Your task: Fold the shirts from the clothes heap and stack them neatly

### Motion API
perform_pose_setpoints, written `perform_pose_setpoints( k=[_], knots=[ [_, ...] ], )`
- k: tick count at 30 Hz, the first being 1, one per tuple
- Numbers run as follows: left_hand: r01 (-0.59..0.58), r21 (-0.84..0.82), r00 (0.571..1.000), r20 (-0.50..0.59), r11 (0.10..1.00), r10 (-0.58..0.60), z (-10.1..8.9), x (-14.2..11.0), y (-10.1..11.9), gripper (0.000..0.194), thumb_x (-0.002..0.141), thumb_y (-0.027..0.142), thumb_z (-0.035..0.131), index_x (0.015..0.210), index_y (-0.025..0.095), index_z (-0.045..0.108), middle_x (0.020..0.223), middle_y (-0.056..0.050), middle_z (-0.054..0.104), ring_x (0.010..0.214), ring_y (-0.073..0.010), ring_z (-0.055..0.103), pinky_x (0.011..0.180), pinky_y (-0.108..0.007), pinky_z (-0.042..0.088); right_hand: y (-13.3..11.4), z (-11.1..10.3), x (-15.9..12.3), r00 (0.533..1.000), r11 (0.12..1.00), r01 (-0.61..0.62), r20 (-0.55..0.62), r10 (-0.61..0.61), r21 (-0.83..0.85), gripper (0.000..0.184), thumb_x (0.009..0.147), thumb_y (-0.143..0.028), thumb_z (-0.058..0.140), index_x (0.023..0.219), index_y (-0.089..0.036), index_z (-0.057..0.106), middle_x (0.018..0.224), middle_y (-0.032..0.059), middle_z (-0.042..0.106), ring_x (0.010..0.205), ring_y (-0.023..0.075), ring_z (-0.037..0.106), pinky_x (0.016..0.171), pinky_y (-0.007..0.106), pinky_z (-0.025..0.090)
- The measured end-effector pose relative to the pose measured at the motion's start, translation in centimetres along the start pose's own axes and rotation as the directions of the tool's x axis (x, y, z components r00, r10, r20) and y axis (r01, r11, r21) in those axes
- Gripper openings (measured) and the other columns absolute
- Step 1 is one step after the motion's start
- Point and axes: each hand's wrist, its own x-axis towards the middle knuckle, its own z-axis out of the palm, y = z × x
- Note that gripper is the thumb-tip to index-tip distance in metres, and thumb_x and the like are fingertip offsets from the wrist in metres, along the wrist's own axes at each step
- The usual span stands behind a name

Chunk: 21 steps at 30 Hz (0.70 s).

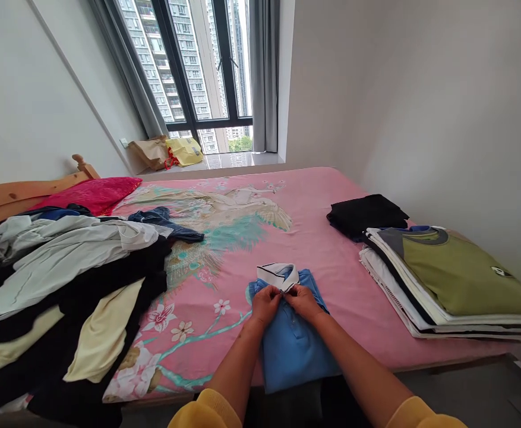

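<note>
Blue shirt (296, 356), both hands (267, 304) (303, 302) at collar (271, 274)

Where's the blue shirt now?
Head view: the blue shirt lies just right of centre, at the near edge of the bed, with left hand and right hand at its collar.

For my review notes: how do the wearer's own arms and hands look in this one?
Both the left hand and the right hand are bare, with no gloves. The forearms are uncovered too. Yellow sleeves show at the bottom edge of the picture, ending well short of the wrists. No cables are visible on either arm.
</note>
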Motion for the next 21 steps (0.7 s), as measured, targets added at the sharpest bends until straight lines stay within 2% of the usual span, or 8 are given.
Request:
perform_pose_setpoints(
  k=[4, 7, 10, 14, 18, 21],
  knots=[
    [0.033, -0.061, 0.998, 0.054, 0.998, -0.029, -0.4, 0.7, -0.2, 0.008, 0.073, 0.022, 0.056, 0.075, 0.018, 0.063, 0.074, 0.0, 0.066, 0.069, -0.0121, 0.058, 0.066, -0.023, 0.042, -0.5, -0.5, 0.1, 0.994, 0.999, -0.04, 0.099, 0.044, -0.033, 0.024, 0.079, -0.035, 0.051, 0.082, -0.016, 0.065, 0.062, 0.0011, 0.061, 0.054, 0.0131, 0.057, 0.042, 0.02, 0.042],
    [0.061, -0.089, 0.994, 0.095, 0.994, -0.052, -0.7, 1.1, -0.4, 0.009, 0.071, 0.022, 0.057, 0.074, 0.018, 0.064, 0.072, 0.001, 0.066, 0.068, -0.0116, 0.058, 0.063, -0.022, 0.042, -0.9, -0.5, 0.1, 0.992, 0.996, -0.051, 0.113, 0.059, -0.078, 0.024, 0.079, -0.036, 0.054, 0.084, -0.016, 0.065, 0.065, 0.0014, 0.062, 0.053, 0.0125, 0.056, 0.042, 0.021, 0.042],
    [0.084, -0.101, 0.989, 0.131, 0.991, -0.071, -0.9, 1.3, -0.5, 0.012, 0.071, 0.021, 0.055, 0.076, 0.018, 0.065, 0.072, 0.002, 0.066, 0.068, -0.011, 0.058, 0.062, -0.02, 0.042, -1.0, -0.3, 0.2, 0.996, 0.988, -0.029, 0.08, 0.041, -0.149, 0.022, 0.077, -0.035, 0.058, 0.086, -0.016, 0.066, 0.073, 0.0026, 0.066, 0.057, 0.013, 0.058, 0.049, 0.022, 0.043],
    [0.112, -0.079, 0.984, 0.149, 0.991, -0.099, -0.9, 1.6, -0.4, 0.011, 0.069, 0.023, 0.058, 0.075, 0.019, 0.066, 0.07, 0.003, 0.066, 0.067, -0.0112, 0.058, 0.059, -0.02, 0.041, -1.1, 0.0, 0.1, 1.0, 0.963, 0.011, 0.007, -0.01, -0.27, 0.018, 0.073, -0.032, 0.062, 0.08, -0.016, 0.067, 0.081, 0.0061, 0.069, 0.077, 0.0184, 0.062, 0.062, 0.023, 0.042],
    [0.135, -0.027, 0.984, 0.12, 0.991, -0.13, -0.9, 1.7, 0.2, 0.008, 0.067, 0.023, 0.059, 0.069, 0.018, 0.064, 0.067, 0.002, 0.064, 0.066, -0.0117, 0.056, 0.058, -0.021, 0.038, -1.0, 0.3, -0.2, 0.998, 0.931, 0.015, -0.047, -0.035, -0.365, 0.018, 0.075, -0.03, 0.058, 0.08, -0.016, 0.066, 0.083, 0.0091, 0.07, 0.078, 0.0208, 0.063, 0.063, 0.025, 0.038],
    [0.148, 0.013, 0.985, 0.092, 0.989, -0.149, -1.0, 1.9, 0.8, 0.006, 0.067, 0.023, 0.059, 0.066, 0.018, 0.062, 0.066, 0.002, 0.062, 0.066, -0.0122, 0.055, 0.059, -0.022, 0.036, -0.9, 0.4, -0.3, 0.997, 0.919, 0.036, -0.044, -0.058, -0.393, 0.016, 0.075, -0.028, 0.056, 0.081, -0.017, 0.066, 0.084, 0.0076, 0.07, 0.078, 0.0191, 0.063, 0.063, 0.024, 0.037]
  ],
)
